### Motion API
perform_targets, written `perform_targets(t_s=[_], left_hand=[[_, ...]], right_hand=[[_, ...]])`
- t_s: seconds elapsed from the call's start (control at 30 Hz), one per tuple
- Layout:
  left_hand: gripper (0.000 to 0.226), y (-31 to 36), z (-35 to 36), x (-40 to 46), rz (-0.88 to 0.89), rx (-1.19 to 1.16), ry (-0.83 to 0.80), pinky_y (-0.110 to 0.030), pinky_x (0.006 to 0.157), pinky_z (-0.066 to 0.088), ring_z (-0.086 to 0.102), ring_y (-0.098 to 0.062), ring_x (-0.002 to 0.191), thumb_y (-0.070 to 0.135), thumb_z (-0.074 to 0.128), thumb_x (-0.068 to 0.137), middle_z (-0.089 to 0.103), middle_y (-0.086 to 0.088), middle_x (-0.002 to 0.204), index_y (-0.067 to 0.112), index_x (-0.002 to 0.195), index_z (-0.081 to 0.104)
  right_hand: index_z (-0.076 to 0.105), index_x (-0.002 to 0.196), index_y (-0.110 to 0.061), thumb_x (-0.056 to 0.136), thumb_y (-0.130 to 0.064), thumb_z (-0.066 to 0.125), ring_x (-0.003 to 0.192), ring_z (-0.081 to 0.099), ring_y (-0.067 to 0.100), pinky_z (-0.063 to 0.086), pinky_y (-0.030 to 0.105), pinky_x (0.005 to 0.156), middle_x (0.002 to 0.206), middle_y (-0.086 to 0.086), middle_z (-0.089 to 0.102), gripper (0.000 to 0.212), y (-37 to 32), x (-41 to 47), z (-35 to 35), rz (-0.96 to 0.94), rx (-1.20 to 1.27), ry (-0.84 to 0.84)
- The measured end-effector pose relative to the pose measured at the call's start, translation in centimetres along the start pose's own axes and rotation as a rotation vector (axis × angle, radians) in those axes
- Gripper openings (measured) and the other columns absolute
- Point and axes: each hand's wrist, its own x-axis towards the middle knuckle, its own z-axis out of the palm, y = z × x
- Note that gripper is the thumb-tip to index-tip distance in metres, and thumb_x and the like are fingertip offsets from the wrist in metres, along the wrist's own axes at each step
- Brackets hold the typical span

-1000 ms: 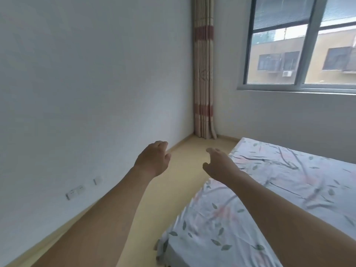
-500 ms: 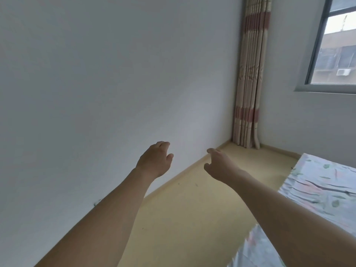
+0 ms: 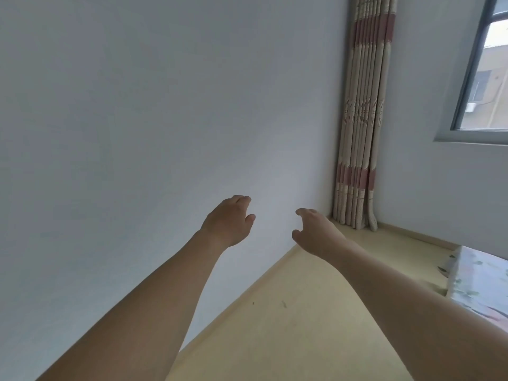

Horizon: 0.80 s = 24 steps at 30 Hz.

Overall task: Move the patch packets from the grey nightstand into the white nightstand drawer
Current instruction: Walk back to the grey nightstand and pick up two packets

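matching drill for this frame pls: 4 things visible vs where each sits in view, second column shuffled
Things:
1. left hand
2. curtain
3. window
4. bed

Places:
A. top right edge
B. lower right edge
C. room corner, hanging to the floor
D. centre, in front of the wall, holding nothing

Pairs: 1-D, 2-C, 3-A, 4-B

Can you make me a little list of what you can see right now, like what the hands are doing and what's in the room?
left hand: held out in the air, fingers loosely curled, holding nothing
right hand: held out in the air, fingers loosely curled, holding nothing
wall: plain and pale, ahead and to the left
curtain: striped, bunched in the corner
window: far right
bed: leaf-print sheet, right edge
floor: yellowish
nightstands and packets: not in view
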Motion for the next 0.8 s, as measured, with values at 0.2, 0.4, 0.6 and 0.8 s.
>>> perform_targets(t_s=[0.2,0.4,0.6,0.8], left_hand=[[0.05,-3.7,4.7,16.1,0.173,0.042,0.003,-0.035,0.108,0.033,0.032,-0.02,0.14,0.032,0.039,0.102,0.034,0.001,0.155,0.015,0.148,0.033],[0.05,-3.6,7.4,32.4,0.229,-0.082,0.011,-0.037,0.107,0.036,0.034,-0.021,0.138,0.033,0.04,0.101,0.035,0.0,0.154,0.014,0.148,0.034],[0.05,-0.4,13.5,45.8,0.318,-0.125,-0.047,-0.036,0.105,0.037,0.035,-0.021,0.138,0.032,0.041,0.101,0.036,-0.001,0.153,0.013,0.147,0.034],[0.049,4.4,20.5,61.2,0.382,-0.133,-0.051,-0.037,0.103,0.038,0.038,-0.023,0.135,0.03,0.042,0.101,0.039,-0.004,0.15,0.01,0.145,0.038]], right_hand=[[0.044,0.137,-0.01,0.088,-0.014,0.048,0.115,0.053,0.026,0.051,0.039,0.088,0.135,0.006,0.049,0.049,2.7,14.7,2.7,0.102,0.005,0.064],[0.04,0.143,-0.01,0.089,-0.014,0.049,0.125,0.048,0.025,0.042,0.031,0.087,0.143,0.008,0.045,0.056,6.4,27.7,0.7,0.191,-0.009,0.132],[0.045,0.136,-0.01,0.086,-0.014,0.049,0.118,0.051,0.028,0.048,0.036,0.088,0.137,0.011,0.048,0.051,13.9,38.4,-0.2,0.294,0.004,0.156],[0.044,0.139,-0.01,0.09,-0.014,0.05,0.125,0.047,0.027,0.041,0.036,0.1,0.139,0.011,0.048,0.05,24.5,50.2,-1.7,0.341,0.004,0.19]])
